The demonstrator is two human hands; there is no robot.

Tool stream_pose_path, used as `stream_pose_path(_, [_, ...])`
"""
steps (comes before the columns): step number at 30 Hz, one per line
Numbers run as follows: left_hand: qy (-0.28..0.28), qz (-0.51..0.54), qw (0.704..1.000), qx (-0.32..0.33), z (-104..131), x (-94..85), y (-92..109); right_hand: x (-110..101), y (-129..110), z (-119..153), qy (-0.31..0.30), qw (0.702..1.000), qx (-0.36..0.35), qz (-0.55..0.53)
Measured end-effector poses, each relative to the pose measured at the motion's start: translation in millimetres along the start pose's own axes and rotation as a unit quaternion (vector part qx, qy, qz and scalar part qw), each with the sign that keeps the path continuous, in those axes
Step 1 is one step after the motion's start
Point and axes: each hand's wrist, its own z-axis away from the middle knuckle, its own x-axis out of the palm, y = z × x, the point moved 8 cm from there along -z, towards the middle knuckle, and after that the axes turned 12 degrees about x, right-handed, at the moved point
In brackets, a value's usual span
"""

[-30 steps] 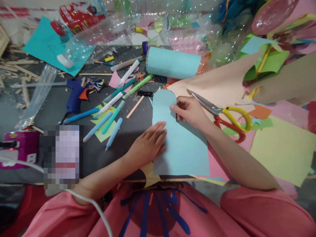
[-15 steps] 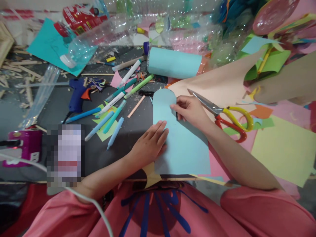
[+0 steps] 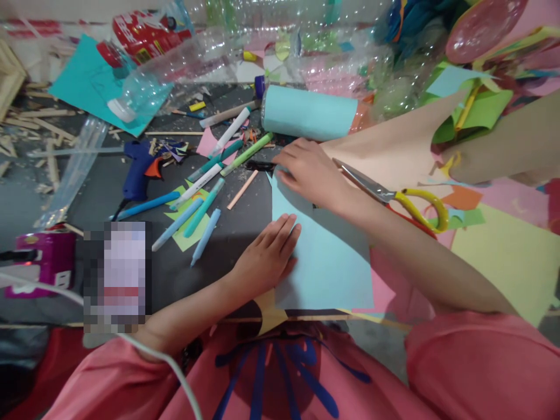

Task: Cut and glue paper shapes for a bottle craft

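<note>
Blue paper (image 3: 326, 265) underlies the left hand (image 3: 266, 254); marker print (image 3: 203, 181) seems illegible.

Blue paper (image 3: 328, 262), top hidden (under right fingers (image 3: 286, 158)), phone (image 3: 125, 262) blurred

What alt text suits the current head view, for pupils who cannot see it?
A person's left hand rests on light blue paper, the right hand over its far end. Scissors lie to the right, markers and a glue gun left.

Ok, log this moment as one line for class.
left hand: on light-blue paper, left edge | right hand: over far end | scissors: unheld
</note>
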Motion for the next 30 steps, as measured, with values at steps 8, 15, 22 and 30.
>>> stream_pose_path(8, [-0.006, 0.007, 1.000, -0.004, 1, 1.4, -1, 6, -9, -19, 0.013, 0.999, -0.011, -0.035])
stream_pose_path(15, [-0.005, 0.009, 1.000, 0.000, 1, 0.2, -1, -62, 23, 0, 0.116, 0.868, 0.095, -0.473])
stream_pose_path(22, [-0.005, 0.010, 1.000, 0.002, 0, -1.1, -2, -55, 60, 53, 0.043, 0.693, 0.223, -0.684])
stream_pose_path(30, [-0.004, 0.027, 1.000, 0.001, 1, -1.0, -2, 8, 67, 88, -0.057, 0.713, 0.266, -0.646])
